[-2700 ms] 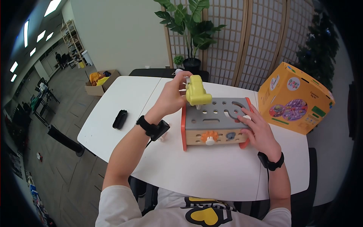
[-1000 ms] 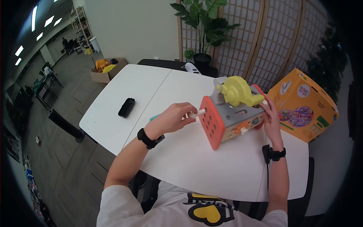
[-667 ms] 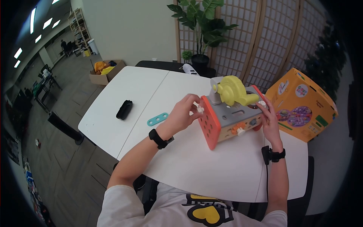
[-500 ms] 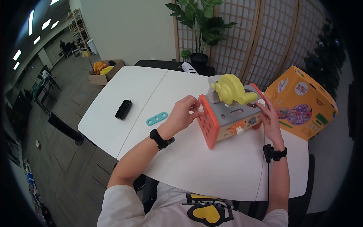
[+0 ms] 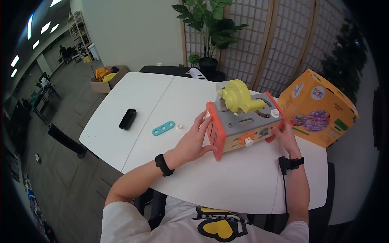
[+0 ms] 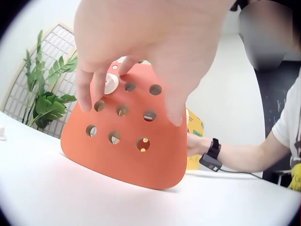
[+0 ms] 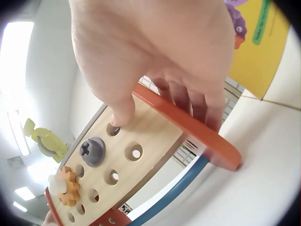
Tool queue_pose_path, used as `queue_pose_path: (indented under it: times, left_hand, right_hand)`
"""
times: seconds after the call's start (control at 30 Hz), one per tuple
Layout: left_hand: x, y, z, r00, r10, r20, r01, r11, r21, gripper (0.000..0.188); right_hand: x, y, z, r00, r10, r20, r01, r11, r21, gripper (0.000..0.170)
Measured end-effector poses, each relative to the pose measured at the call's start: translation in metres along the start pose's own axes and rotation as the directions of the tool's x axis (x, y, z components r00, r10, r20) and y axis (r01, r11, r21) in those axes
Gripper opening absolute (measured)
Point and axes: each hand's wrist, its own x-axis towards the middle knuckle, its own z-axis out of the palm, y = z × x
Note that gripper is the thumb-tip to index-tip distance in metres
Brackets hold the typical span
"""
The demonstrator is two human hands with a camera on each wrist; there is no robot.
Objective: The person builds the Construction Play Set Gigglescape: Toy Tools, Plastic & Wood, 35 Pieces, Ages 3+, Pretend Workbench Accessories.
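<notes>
A toy workbench (image 5: 239, 126) with a grey top, wooden front and red end panels stands before me. My left hand (image 5: 190, 141) rests against its left red panel (image 6: 122, 160), fingers spread over the face and thumb at the front edge. Beside those fingers, a white screw head (image 6: 111, 84) sits in a panel hole. My right hand (image 7: 155, 52) grips the other end, thumb on the wooden front (image 7: 146, 122) and fingers behind the red panel. On top are a yellow saw-like piece (image 5: 239, 97) on a grey mount and a white screw (image 5: 274, 113). The front carries an orange gear (image 7: 70, 186) and a grey screw (image 7: 93, 151).
Left of the workbench lie a teal strip (image 5: 163, 128) with three holes, a white nut (image 5: 179, 127) and a black case (image 5: 128, 119). An orange product box (image 5: 316, 109) stands at the right. A potted plant (image 5: 208, 64) is beyond the far table edge.
The yellow piece, earlier in my left hand, now stands on the workbench. My left hand put a white screw into the left panel and released it. My right hand moved down from the top.
</notes>
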Motion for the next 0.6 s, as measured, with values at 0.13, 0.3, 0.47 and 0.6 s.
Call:
queue_pose_path:
  times: [0.13,0.3,0.47,0.6]
  left_hand:
    - [0.001,-0.008,-0.008,0.999,0.037,0.002,-0.037,0.998,-0.041,0.108]
    - [-0.004,-0.012,-0.015,0.999,0.007,0.034,-0.002,0.990,-0.142,0.111]
    - [-0.004,-0.015,-0.019,0.996,-0.049,0.079,0.065,0.974,-0.218,0.095]
    - [-0.003,-0.015,-0.022,0.984,-0.136,0.112,0.163,0.944,-0.286,0.078]
  right_hand:
    - [-0.007,-0.014,0.004,0.999,0.001,-0.046,-0.003,0.999,-0.043,0.051]
    - [-0.015,-0.039,0.003,0.999,0.000,-0.044,0.001,1.000,0.017,0.050]
    - [-0.020,-0.050,0.007,1.000,0.016,0.001,-0.016,0.987,0.159,0.044]
    - [-0.022,-0.059,0.005,0.996,0.074,0.048,-0.082,0.973,0.214,0.039]
